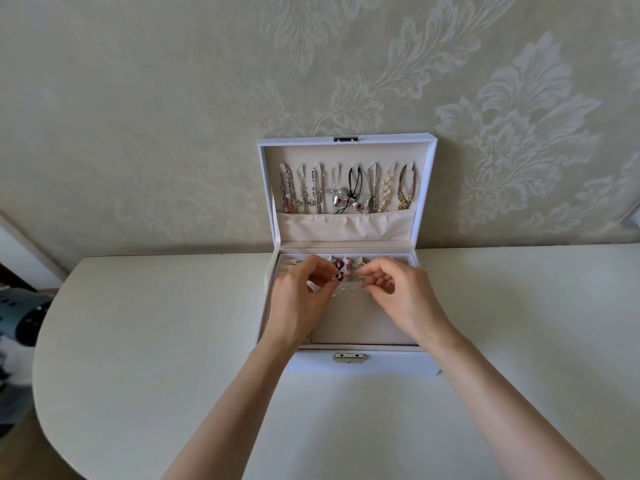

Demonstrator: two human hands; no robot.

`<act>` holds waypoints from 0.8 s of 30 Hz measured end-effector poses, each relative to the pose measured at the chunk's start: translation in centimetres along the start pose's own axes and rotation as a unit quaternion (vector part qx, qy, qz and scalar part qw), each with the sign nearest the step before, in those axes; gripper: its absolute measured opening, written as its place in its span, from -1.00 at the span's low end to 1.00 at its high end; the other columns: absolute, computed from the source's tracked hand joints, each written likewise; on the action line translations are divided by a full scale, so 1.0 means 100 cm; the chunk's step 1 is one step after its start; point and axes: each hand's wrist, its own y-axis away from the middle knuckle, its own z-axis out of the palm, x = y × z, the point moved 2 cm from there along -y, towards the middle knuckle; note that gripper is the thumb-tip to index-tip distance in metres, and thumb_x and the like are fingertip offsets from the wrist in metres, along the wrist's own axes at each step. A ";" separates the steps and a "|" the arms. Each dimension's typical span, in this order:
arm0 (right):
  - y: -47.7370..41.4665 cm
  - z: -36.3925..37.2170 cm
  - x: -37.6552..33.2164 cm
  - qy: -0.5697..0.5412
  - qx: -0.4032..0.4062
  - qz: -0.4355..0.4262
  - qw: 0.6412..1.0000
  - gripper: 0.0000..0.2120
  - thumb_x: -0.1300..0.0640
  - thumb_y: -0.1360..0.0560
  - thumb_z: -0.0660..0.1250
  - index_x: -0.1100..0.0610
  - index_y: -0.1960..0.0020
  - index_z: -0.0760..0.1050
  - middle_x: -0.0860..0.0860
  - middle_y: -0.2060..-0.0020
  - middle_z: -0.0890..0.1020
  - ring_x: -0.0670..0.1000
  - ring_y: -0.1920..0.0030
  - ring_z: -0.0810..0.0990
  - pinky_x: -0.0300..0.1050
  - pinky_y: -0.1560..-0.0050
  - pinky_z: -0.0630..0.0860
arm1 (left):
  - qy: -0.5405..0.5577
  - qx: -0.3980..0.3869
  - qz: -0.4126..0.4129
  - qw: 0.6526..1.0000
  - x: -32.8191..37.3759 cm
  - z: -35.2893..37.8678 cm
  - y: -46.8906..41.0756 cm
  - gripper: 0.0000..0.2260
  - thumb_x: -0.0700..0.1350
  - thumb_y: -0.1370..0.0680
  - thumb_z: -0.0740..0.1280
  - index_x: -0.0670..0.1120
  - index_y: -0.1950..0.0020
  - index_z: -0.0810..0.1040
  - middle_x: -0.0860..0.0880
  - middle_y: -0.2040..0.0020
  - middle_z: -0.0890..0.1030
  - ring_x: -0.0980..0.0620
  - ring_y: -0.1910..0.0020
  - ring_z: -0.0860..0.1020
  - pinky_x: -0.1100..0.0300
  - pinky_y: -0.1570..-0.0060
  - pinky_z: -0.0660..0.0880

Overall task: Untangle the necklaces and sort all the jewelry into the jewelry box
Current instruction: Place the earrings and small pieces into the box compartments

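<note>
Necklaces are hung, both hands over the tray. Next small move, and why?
Likely seat one more small piece on the earring pad, beside the studs. Both the left hand and right hand curl their fingers just above it, and the necklaces already hang in the lid. What they pinch is too small to tell.
</note>
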 end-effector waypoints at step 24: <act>0.001 -0.005 -0.004 0.012 0.017 -0.043 0.999 -0.72 0.48 -0.32 0.41 0.15 0.10 0.62 -0.03 0.31 0.57 -0.06 0.23 0.47 -0.39 0.23 0.41 | -0.077 -0.045 0.028 0.996 0.002 -0.001 -0.001 -0.93 -0.16 -0.43 0.44 -0.01 0.15 0.58 0.21 0.25 0.55 0.14 0.20 0.46 0.31 0.23 0.35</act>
